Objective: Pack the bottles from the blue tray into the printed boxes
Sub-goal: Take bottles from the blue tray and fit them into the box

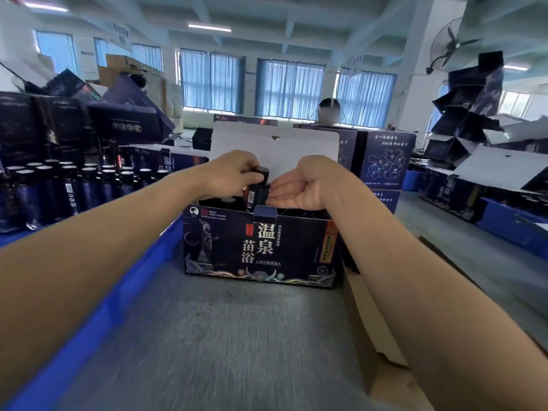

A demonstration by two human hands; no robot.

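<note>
A dark printed box [261,247] stands open on the grey table, its white lid flap [275,143] raised behind. Over its opening my left hand [229,173] grips the black cap of a dark bottle [258,189] that is partly down in the box. My right hand [299,185] touches the bottle's side from the right, fingers nearly straight and palm up. Other bottle tops show dimly inside the box. Several more dark bottles [68,188] stand upright in the blue tray [98,315] at my left.
Stacks of printed boxes [382,161] rise behind the open one and at far left [44,126] and right [474,108]. A brown cardboard sheet [373,330] lies under my right forearm. A person [329,111] sits behind the boxes. Blue bins [510,223] stand at right.
</note>
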